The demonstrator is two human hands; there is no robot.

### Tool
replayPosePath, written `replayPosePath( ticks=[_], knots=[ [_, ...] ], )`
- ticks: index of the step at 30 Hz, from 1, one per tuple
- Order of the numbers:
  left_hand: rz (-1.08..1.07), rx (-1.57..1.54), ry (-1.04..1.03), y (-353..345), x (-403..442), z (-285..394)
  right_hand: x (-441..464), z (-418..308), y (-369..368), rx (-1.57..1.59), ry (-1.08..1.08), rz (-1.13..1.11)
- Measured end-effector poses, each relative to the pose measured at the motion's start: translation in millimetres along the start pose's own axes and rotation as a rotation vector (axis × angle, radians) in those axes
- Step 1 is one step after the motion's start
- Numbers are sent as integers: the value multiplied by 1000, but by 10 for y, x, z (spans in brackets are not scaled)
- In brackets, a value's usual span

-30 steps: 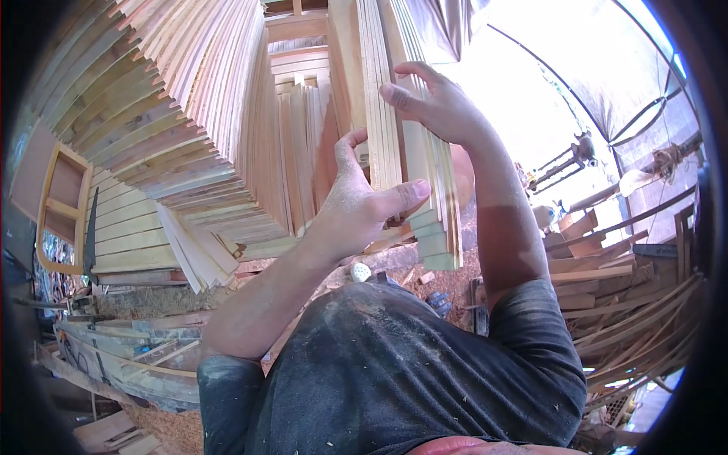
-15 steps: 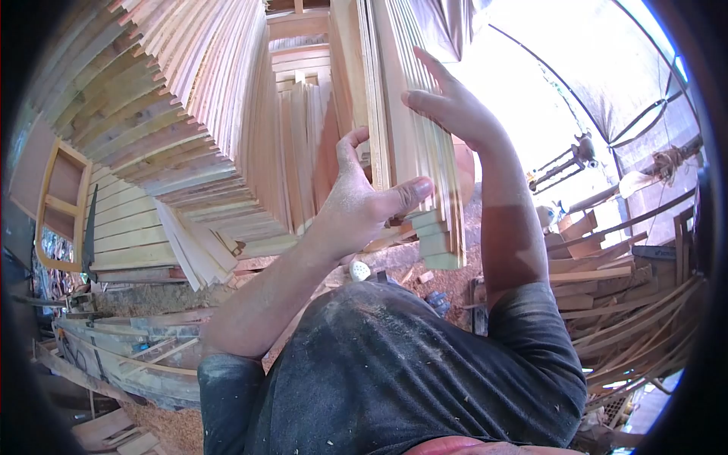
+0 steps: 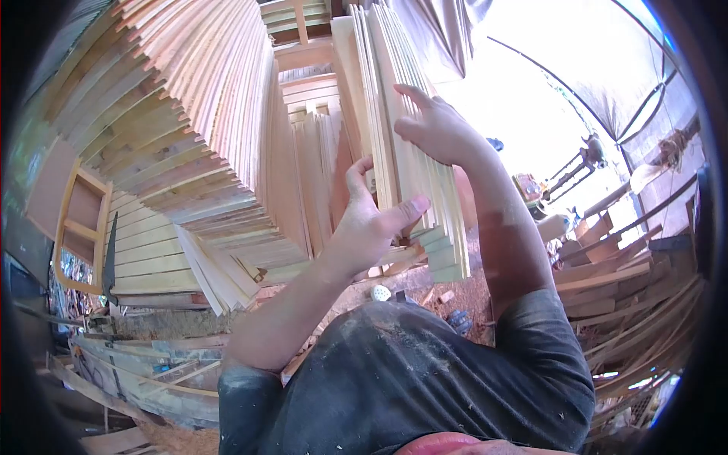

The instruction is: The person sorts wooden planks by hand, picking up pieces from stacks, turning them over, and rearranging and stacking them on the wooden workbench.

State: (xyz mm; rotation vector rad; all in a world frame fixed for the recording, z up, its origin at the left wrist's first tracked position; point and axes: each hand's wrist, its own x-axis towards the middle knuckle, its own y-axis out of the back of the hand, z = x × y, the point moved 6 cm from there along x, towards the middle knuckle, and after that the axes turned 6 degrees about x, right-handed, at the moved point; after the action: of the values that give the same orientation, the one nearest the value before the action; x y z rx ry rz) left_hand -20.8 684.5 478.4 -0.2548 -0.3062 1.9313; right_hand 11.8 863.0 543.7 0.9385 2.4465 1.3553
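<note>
A stack of thin pale wooden boards (image 3: 406, 152) stands on edge before me, their ends stepped at the near bottom. My left hand (image 3: 371, 227) grips the near end of some boards, thumb across the face and fingers round the left side. Higher up on the right, my right hand (image 3: 440, 129) lies at the board edges, index finger stretched out and thumb apart from it. Whether it presses on the boards is hard to tell.
To the left rises a large pile of stacked boards (image 3: 205, 114). A wooden frame (image 3: 80, 227) leans at the far left. Loose strips and offcuts (image 3: 622, 296) lie at right. Sawdust (image 3: 485, 303) covers the floor.
The view has shifted, so the boards and piles sit lower and further right. My right hand's fingers have come closer together against the boards; my left hand keeps its grip.
</note>
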Motion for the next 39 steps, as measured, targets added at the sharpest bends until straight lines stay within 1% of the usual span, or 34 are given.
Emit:
replayPosePath(
  ticks=[3, 6, 11, 14, 15, 18, 19, 21, 23, 27, 31, 33, 34, 36, 39],
  knots=[
    [-23, -30, 172, 2, -59, -4, -25, -35, -18, -85, -42, 3],
    [32, -61, 93, 0, -108, 57, 16, -53, 3, -87, -67, -34],
    [-20, -19, 129, 98, -163, 56, 41, -228, 121, -20, -130, -91],
    [-39, -16, 135, 203, -175, 90, 308, -139, 300, -57, 44, -11],
    [-43, -22, 147, 239, -206, 65, 325, -210, 331, 9, -6, -75],
    [-35, -50, 103, 311, -349, 12, 518, -96, 34, -332, 50, -71],
    [-44, -54, 72, 346, -417, -13, 522, -42, -83, -237, 21, -45],
    [-61, -67, 4, 434, -610, -107, 611, 11, -111, -237, 41, -68],
    [-15, -6, 27, 559, -840, -266, 636, 68, -122, -183, 68, -90],
    [43, 148, 22, 855, -1118, -751, 570, 31, -93, -84, 84, -5],
    [157, 286, 42, 1225, -1034, -1271, 564, -10, -84, -42, 44, -14],
    [187, 52, 101, 1353, -984, -1530, 523, -17, -98, -3, 41, -10],
    [200, -59, 119, 1428, -915, -1615, 535, -7, -91, -45, 76, 2],
    [154, -98, 107, 1477, -741, -1723, 582, 57, -86, -125, 160, 24],
    [164, -184, 113, 1638, -429, -2002, 617, 73, -142, 104, 23, -104]
  ],
)
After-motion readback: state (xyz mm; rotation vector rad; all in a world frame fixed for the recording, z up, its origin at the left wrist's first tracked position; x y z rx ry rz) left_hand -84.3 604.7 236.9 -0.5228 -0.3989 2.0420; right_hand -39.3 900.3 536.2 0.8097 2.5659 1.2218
